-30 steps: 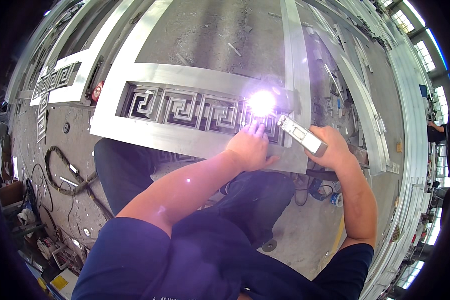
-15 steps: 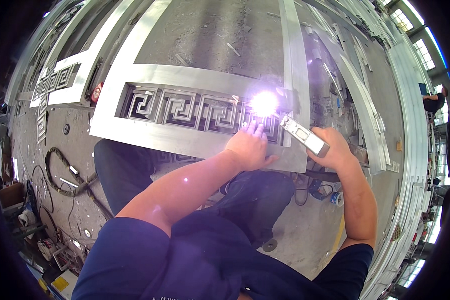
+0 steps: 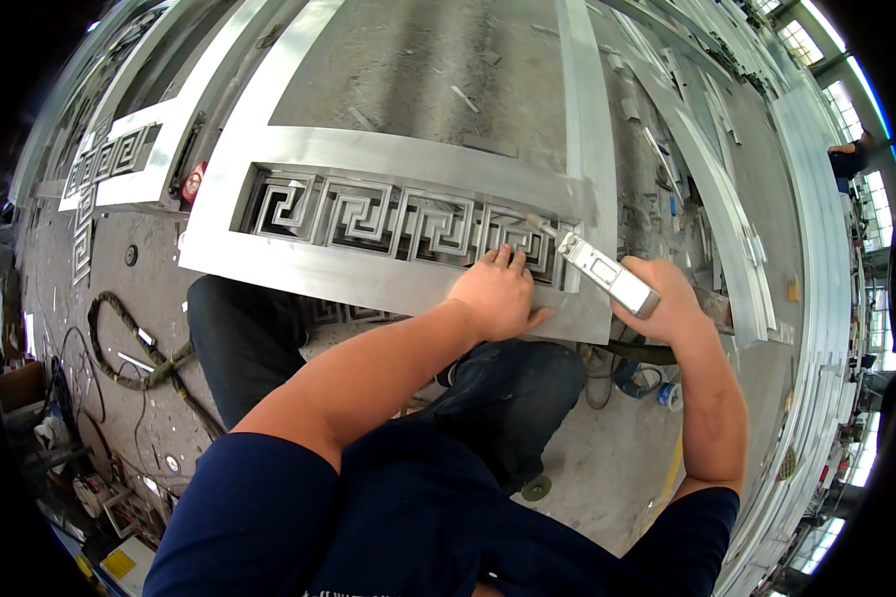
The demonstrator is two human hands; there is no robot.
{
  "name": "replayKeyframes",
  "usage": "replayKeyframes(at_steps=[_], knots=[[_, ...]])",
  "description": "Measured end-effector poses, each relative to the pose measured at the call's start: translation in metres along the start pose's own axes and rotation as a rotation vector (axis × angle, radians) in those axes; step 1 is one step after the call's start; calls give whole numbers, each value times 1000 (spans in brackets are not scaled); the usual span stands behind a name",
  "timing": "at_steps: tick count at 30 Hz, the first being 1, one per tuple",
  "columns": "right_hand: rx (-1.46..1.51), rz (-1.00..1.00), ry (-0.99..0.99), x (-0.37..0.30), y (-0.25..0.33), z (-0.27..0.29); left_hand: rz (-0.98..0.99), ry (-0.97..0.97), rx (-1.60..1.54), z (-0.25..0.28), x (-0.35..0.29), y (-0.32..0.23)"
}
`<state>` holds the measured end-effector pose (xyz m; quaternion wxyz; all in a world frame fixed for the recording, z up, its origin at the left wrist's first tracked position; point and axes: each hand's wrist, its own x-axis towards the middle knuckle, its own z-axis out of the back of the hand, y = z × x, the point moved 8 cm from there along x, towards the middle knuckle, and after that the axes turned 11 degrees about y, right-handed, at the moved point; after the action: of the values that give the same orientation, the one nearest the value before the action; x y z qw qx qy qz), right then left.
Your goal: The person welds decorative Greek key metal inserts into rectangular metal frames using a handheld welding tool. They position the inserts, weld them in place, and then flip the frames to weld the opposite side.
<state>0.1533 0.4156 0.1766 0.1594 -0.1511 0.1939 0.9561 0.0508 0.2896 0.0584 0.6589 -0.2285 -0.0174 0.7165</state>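
Observation:
My right hand [image 3: 664, 300] is closed round a boxy silver welding gun [image 3: 607, 272]. Its nozzle points up and left at the right end of a metal fretwork strip [image 3: 436, 226] with a squared spiral pattern. The strip sits inside the opening of a pale metal frame [image 3: 368, 282], which lies in front of me over my knees. My left hand [image 3: 495, 295] lies on the frame's near rail, fingers stretched out and fingertips resting on the right part of the fretwork.
Another frame with fretwork [image 3: 119, 156] lies at the far left, a red round object [image 3: 193, 183] beside it. A thick hose [image 3: 98, 333] loops on the floor. Long metal profiles [image 3: 712, 189] run along the right. A person [image 3: 848, 159] is at the far right edge.
The bright white-violet flash at the welding gun's tip has gone out, and its purple glare has faded. Both hands stay nearly in place. The distant person has shifted.

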Motion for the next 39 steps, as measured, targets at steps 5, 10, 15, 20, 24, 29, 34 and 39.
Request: replayKeyframes(at_steps=[5, 10, 15, 20, 24, 29, 34, 39], knots=[[-58, 6, 2, 11, 8, -4, 7, -28, -19, -1, -1, 1], [-84, -37, 16, 18, 10, -7, -2, -33, -29, -1, -1, 1], [-104, -43, 16, 18, 10, -8, -4, -36, -24, -1, -1, 1], [-112, -39, 6, 18, 10, -8, 9, -30, -15, 3, -3, 0], [-117, -35, 4, 19, 10, -7, 6, -58, -14, 2, -3, 0], [-114, -25, -1, 19, 11, -6, 7, -55, -13, 2, -3, 1], [-77, -67, 3, 16, 7, -7, 5, -20, -17, 5, -3, 0], [-85, -44, -10, 13, 4, -8, 14, -26, 4, 4, -4, 0]])
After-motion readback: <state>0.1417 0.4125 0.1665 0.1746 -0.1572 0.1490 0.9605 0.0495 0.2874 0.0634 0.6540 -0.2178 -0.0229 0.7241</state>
